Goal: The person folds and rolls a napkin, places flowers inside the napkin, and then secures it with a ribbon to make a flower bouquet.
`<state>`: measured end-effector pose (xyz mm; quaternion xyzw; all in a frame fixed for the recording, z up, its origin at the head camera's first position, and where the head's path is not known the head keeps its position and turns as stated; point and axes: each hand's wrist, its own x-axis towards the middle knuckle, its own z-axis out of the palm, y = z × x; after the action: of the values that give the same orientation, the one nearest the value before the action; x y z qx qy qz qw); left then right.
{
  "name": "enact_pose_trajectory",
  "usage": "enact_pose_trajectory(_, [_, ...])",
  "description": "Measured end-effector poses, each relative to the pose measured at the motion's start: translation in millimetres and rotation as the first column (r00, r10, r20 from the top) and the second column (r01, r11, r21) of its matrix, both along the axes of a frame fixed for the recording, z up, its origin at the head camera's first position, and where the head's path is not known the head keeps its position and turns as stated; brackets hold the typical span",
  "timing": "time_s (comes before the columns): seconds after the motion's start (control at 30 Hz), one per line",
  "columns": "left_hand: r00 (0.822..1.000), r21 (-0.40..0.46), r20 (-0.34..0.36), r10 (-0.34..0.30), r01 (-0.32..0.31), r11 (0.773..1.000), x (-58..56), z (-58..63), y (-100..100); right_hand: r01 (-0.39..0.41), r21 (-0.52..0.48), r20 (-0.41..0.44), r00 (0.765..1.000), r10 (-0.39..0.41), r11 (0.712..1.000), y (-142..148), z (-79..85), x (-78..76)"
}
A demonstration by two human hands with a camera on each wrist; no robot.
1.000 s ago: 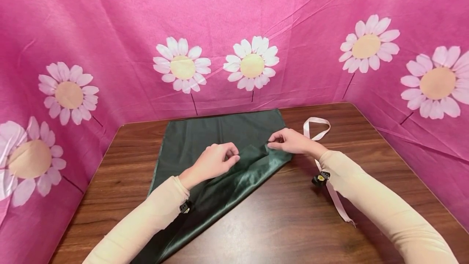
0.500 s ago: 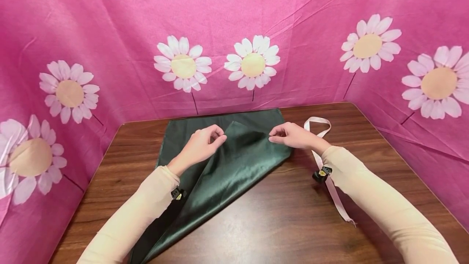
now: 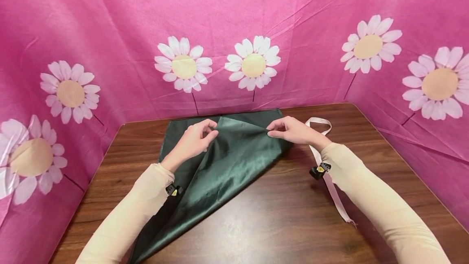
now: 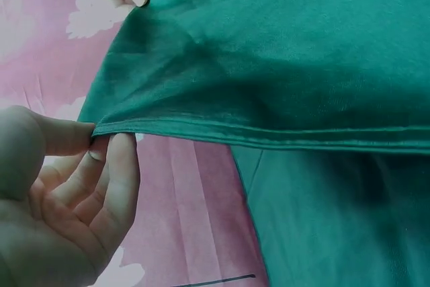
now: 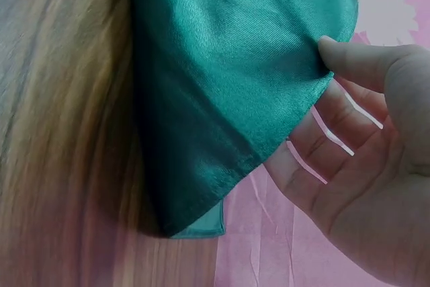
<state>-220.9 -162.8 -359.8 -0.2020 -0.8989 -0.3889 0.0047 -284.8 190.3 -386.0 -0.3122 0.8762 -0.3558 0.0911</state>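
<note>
A dark green satin cloth [image 3: 234,154] lies on the wooden table with its near part folded back over the far part. My left hand [image 3: 192,139] pinches the corner of the raised layer between thumb and fingers; the left wrist view shows the hemmed edge of the cloth [image 4: 269,92] running from that pinch. On the other side, my right hand [image 3: 291,129] pinches the same layer's edge, the thumb [image 5: 356,62] on top and the fingers underneath. Between both hands the edge is held up off the layer below, whose far strip [image 3: 256,115] shows behind it.
To the right, a pale pink ribbon [image 3: 335,199] lies on the table [image 3: 293,215], looped at its far end and partly hidden by my right arm. A pink curtain [image 3: 293,11] with daisies hangs close around the table's back and sides.
Both hands have moved away from me, the left also to the left, drawing the upper layer back over the cloth. The fold has spread wider and flatter. The ribbon has stayed put.
</note>
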Motion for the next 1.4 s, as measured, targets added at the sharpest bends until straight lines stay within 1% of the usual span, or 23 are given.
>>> enact_pose_trajectory(0.1, [0.998, 0.022, 0.062, -0.002, 0.001, 1.000, -3.7, -0.7, -1.0, -0.003, -0.009, -0.003, 1.000, 0.003, 1.000, -2.6, 0.2, -0.1])
enact_pose_trajectory(0.23, [0.991, 0.077, 0.136, 0.000, -0.010, 0.997, -9.1, -2.9, -1.9, -0.017, -0.015, 0.001, 1.000, 0.017, 1.000, -6.1, -1.5, 0.6])
enact_pose_trajectory(0.3, [0.988, 0.091, 0.157, 0.009, -0.023, 0.996, -12.5, -4.9, -2.1, -0.022, -0.017, 0.006, 1.000, 0.023, 1.000, -7.0, -2.9, 0.6])
enact_pose_trajectory(0.47, [0.980, 0.093, 0.192, 0.045, -0.064, 0.994, -20.9, -13.6, -3.2, -0.019, -0.024, 0.019, 1.000, 0.020, 1.000, -8.2, -5.5, -0.4])
enact_pose_trajectory(0.63, [0.974, 0.118, 0.208, 0.088, -0.114, 0.986, -23.5, -18.3, -4.6, -0.016, -0.016, 0.025, 1.000, 0.017, 1.000, -8.8, -6.2, -1.7])
enact_pose_trajectory(0.73, [0.977, 0.141, 0.189, 0.101, -0.129, 0.982, -23.5, -17.1, -4.3, -0.011, -0.015, 0.028, 1.000, 0.011, 1.000, -9.0, -4.3, -1.5])
enact_pose_trajectory(0.8, [0.979, 0.145, 0.171, 0.109, -0.134, 0.980, -24.1, -16.1, -3.5, -0.006, -0.013, 0.024, 1.000, 0.006, 1.000, -9.2, -2.9, -1.1])
enact_pose_trajectory(0.9, [0.979, 0.141, 0.165, 0.118, -0.142, 0.980, -24.1, -15.3, -0.8, -0.005, -0.012, 0.017, 1.000, 0.005, 1.000, -9.6, -1.4, -0.8])
enact_pose_trajectory(1.0, [0.975, 0.143, 0.189, 0.113, -0.142, 0.980, -23.9, -17.2, 1.9, -0.008, -0.012, 0.012, 1.000, 0.008, 1.000, -11.7, -0.8, -1.1])
enact_pose_trajectory(1.13, [0.966, 0.167, 0.246, 0.073, -0.116, 0.979, -25.1, -25.7, 3.2, -0.010, -0.011, 0.011, 1.000, 0.010, 1.000, -14.3, -1.3, -1.2])
enact_pose_trajectory(1.27, [0.949, 0.196, 0.313, 0.021, -0.087, 0.977, -27.4, -34.4, 3.0, -0.008, -0.008, 0.025, 1.000, 0.008, 1.000, -15.7, -2.2, -0.4])
enact_pose_trajectory(1.33, [0.940, 0.192, 0.342, 0.006, -0.076, 0.978, -28.6, -37.3, 3.1, -0.007, -0.009, 0.036, 0.999, 0.007, 1.000, -16.4, -2.7, 0.0])
enact_pose_trajectory(1.4, [0.935, 0.175, 0.355, 0.005, -0.071, 0.982, -30.0, -39.7, 3.5, -0.010, -0.012, 0.038, 0.999, 0.011, 1.000, -17.1, -3.5, 0.2])
